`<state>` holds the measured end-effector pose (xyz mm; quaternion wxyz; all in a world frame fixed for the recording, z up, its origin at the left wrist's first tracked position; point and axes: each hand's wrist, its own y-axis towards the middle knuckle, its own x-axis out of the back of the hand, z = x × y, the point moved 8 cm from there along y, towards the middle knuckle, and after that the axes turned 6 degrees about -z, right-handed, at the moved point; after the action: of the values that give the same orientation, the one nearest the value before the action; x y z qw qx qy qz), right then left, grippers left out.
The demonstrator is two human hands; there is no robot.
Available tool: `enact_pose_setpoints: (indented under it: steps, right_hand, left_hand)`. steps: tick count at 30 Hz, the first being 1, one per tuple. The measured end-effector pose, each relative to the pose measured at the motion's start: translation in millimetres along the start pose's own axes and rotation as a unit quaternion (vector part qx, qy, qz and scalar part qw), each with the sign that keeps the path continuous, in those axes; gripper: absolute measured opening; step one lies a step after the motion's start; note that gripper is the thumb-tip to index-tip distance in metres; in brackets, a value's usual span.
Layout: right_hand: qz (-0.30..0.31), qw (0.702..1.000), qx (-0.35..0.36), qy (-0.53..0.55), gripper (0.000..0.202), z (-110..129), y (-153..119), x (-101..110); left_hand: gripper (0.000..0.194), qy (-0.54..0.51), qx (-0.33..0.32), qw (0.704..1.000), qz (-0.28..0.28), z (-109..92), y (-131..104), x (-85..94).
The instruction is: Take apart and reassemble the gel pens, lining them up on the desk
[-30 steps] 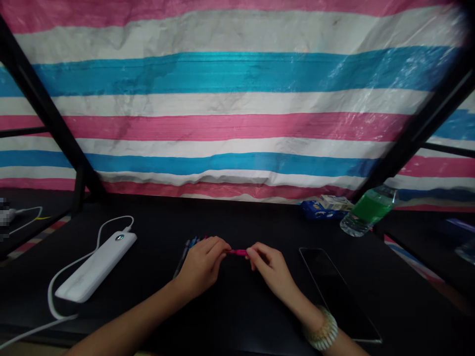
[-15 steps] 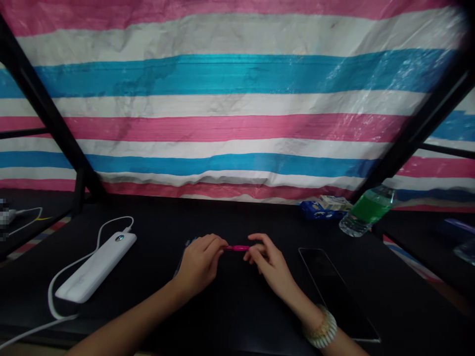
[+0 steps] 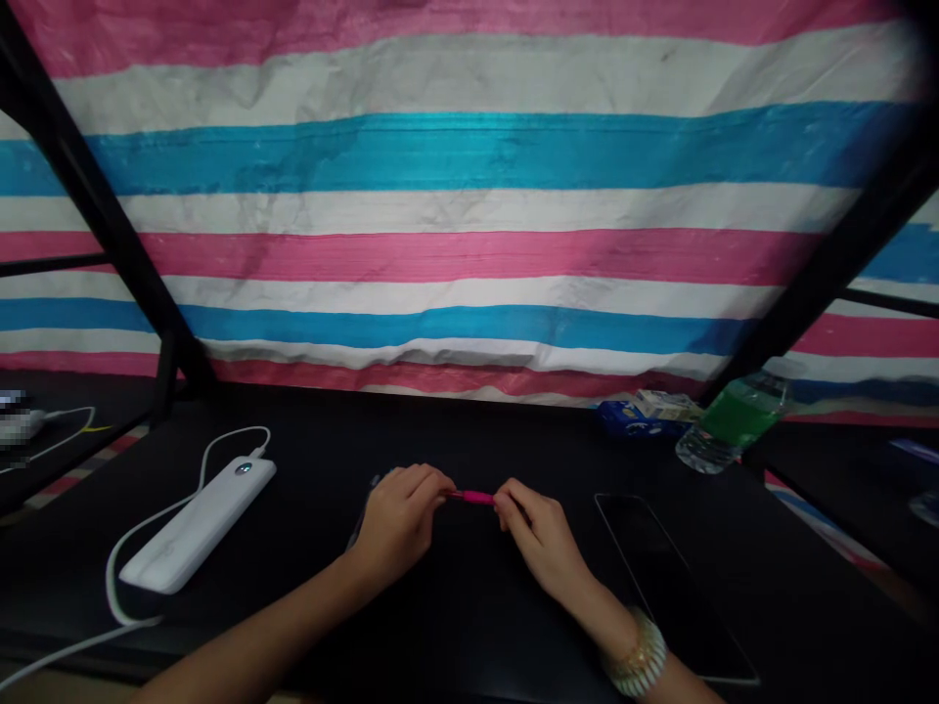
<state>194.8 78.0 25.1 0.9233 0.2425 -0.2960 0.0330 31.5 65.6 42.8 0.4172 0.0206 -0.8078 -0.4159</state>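
Between my hands, a slim pink pen (image 3: 478, 498) lies crosswise just above the black table. My left hand (image 3: 402, 513) is closed around its darker left end, fingertips pinched together. The right end is pinched by the thumb and fingers of my right hand (image 3: 539, 533), which has a pale beaded bracelet (image 3: 640, 653) at the wrist. Both ends of the pen are hidden by my fingers. Partly covered behind my left hand is a small dark, bluish item (image 3: 376, 481) that I cannot make out.
A white power bank (image 3: 198, 528) with a white cable (image 3: 113, 577) lies at left. To the right is a dark phone (image 3: 671, 587). Farther back stand a bottle with a green label (image 3: 737, 416) and small boxes (image 3: 635, 418). Striped sheeting (image 3: 469, 254) hangs behind the table.
My right hand's fingers, raised and loosely spread before, have closed on the right end of the pen. My left hand keeps its hold. The view has shifted slightly.
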Motion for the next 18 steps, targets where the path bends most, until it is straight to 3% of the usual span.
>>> enact_pose_setpoints:
  steps: [3, 8, 14, 18]
  right_hand:
    - [-0.005, 0.999, 0.03, -0.037, 0.02, 1.8, -2.1, 0.7]
    - [0.02, 0.995, 0.055, -0.08, 0.033, 5.3, -5.4, -5.0]
    - [0.07, 0.991, -0.087, 0.08, 0.053, -8.9, -8.6, -21.2]
    - [0.145, 0.938, -0.191, 0.251, 0.059, -15.5, -12.4, -38.4]
  left_hand:
    - [0.02, -0.009, 0.006, 1.0, -0.009, 1.8, -0.2, 0.4]
    - [0.022, -0.036, 0.004, 0.999, -0.028, 3.3, -1.3, 1.2]
    - [0.027, -0.058, -0.052, 0.992, -0.095, -4.3, 0.1, 13.8]
    - [0.027, -0.068, -0.102, 0.984, -0.13, -11.6, -2.0, 21.4]
